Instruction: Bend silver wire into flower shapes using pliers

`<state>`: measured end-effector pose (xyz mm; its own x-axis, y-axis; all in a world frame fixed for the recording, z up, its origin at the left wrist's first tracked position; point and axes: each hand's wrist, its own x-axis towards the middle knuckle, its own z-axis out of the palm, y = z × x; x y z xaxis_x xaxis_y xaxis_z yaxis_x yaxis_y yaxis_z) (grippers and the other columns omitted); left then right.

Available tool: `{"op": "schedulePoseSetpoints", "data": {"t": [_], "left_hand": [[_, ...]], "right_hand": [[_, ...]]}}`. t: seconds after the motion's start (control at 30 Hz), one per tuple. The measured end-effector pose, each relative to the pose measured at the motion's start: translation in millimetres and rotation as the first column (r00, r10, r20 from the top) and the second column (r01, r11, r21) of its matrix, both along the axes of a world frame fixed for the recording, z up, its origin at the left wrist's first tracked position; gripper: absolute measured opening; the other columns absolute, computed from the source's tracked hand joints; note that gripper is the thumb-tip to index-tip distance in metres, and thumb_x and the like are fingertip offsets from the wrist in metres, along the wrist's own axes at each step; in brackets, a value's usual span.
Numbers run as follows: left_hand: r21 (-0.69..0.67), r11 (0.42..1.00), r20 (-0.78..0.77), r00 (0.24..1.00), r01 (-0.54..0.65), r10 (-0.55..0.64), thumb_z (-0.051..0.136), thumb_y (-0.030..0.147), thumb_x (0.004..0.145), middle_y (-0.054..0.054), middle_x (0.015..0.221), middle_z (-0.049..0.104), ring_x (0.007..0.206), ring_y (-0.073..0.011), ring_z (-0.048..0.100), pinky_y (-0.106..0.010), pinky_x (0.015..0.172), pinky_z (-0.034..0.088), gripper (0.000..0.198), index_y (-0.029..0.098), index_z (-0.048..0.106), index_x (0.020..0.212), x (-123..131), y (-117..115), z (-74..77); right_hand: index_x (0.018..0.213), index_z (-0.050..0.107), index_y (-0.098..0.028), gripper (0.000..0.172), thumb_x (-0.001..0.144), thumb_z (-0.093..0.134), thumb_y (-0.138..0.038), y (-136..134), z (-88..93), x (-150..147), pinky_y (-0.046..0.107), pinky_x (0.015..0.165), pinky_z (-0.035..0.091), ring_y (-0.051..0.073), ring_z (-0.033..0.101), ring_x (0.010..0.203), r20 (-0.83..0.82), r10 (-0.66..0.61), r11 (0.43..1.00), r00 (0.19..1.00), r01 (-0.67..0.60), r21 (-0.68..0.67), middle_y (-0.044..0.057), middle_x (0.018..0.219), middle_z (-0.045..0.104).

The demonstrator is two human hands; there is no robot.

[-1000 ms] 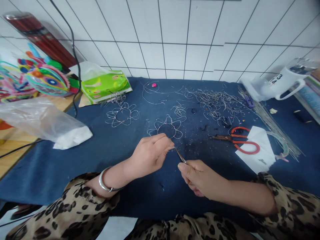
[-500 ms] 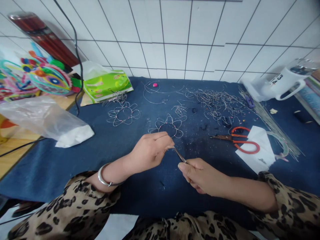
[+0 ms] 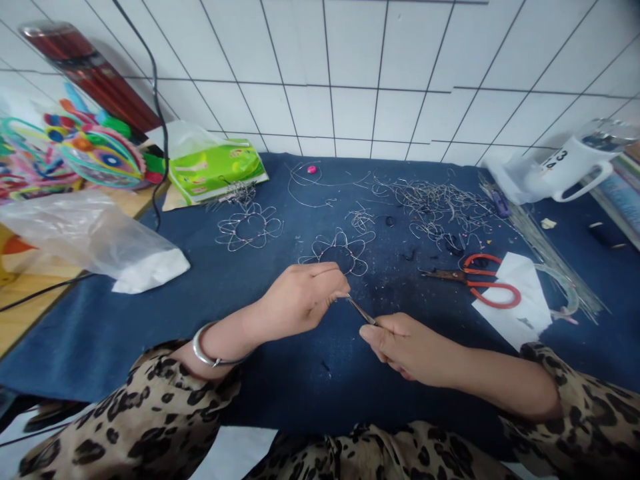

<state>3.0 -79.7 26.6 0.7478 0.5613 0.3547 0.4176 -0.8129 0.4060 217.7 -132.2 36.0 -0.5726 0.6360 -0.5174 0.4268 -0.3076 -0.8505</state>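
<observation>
My left hand (image 3: 300, 298) is closed in a pinch over the dark blue cloth (image 3: 280, 393); what its fingertips hold is too small to make out. My right hand (image 3: 405, 347) grips thin metal tweezers (image 3: 361, 311), whose tip meets the left fingertips. Just beyond the left hand lies a flower-shaped wire frame (image 3: 340, 253). A second wire flower (image 3: 249, 229) lies farther left.
A tangle of loose wires (image 3: 435, 203) covers the far right of the cloth. Red-handled scissors (image 3: 475, 280) lie beside white paper (image 3: 520, 300). A white mug (image 3: 575, 167), green tissue pack (image 3: 215, 170), clear plastic bag (image 3: 85, 240) and colourful craft piece (image 3: 95, 153) ring the area.
Both hands keep their pinch and grip; the right hand has shifted slightly right and the view has drifted a little.
</observation>
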Motion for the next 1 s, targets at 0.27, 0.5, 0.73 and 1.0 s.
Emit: {"op": "schedulePoseSetpoints", "data": {"t": [0.27, 0.5, 0.73, 1.0], "left_hand": [[0.043, 0.999, -0.047, 0.998, -0.028, 0.03, 0.043, 0.007, 0.082, -0.002, 0.076, 0.055, 0.067, -0.0135, 0.052, -0.025, 0.06, 0.044, 0.016, 0.017, 0.054, 0.089, -0.6, -2.8, 0.4], [0.106, 0.994, -0.087, 0.995, -0.036, 0.045, 0.042, 0.005, 0.081, -0.002, 0.073, 0.054, 0.065, -0.0136, 0.05, -0.025, 0.059, 0.042, 0.017, 0.016, 0.054, 0.087, 0.4, -6.0, 3.6], [0.116, 0.993, -0.094, 0.995, -0.01, 0.021, 0.042, 0.007, 0.082, -0.001, 0.071, 0.053, 0.063, -0.0129, 0.049, -0.024, 0.057, 0.041, 0.016, 0.017, 0.054, 0.086, 0.5, -6.0, 5.7], [0.052, 0.999, 0.005, 1.0, -0.001, 0.001, 0.041, 0.012, 0.086, -0.003, 0.077, 0.058, 0.07, -0.0132, 0.053, -0.025, 0.061, 0.044, 0.014, 0.016, 0.055, 0.089, -1.8, 5.1, 11.1]], "right_hand": [[0.064, 0.044, -0.016, 0.042, 0.089, 0.036, -0.048, 7.2, 3.1, 3.6, 0.018, 0.046, 0.03, 0.005, 0.037, 0.046, 0.124, 0.102, 0.995, 0.987, -0.104, 0.008, -0.005, 0.054, 0.039], [0.063, 0.043, -0.016, 0.041, 0.089, 0.037, -0.047, 6.7, 2.7, 5.7, 0.019, 0.047, 0.03, 0.007, 0.036, 0.05, 0.158, 0.144, 0.984, 0.977, -0.158, 0.084, -0.004, 0.055, 0.039], [0.064, 0.041, -0.017, 0.042, 0.09, 0.031, -0.05, 4.6, 2.5, 3.7, 0.021, 0.048, 0.03, 0.008, 0.036, 0.051, 0.254, 0.206, 0.952, 0.945, -0.254, 0.173, -0.003, 0.057, 0.04], [0.069, 0.053, -0.016, 0.046, 0.089, 0.03, -0.051, -16.5, 7.5, -7.7, 0.025, 0.054, 0.032, 0.013, 0.05, 0.056, 0.42, 0.381, 0.765, 0.824, -0.536, 0.357, 0.006, 0.066, 0.06]]}}
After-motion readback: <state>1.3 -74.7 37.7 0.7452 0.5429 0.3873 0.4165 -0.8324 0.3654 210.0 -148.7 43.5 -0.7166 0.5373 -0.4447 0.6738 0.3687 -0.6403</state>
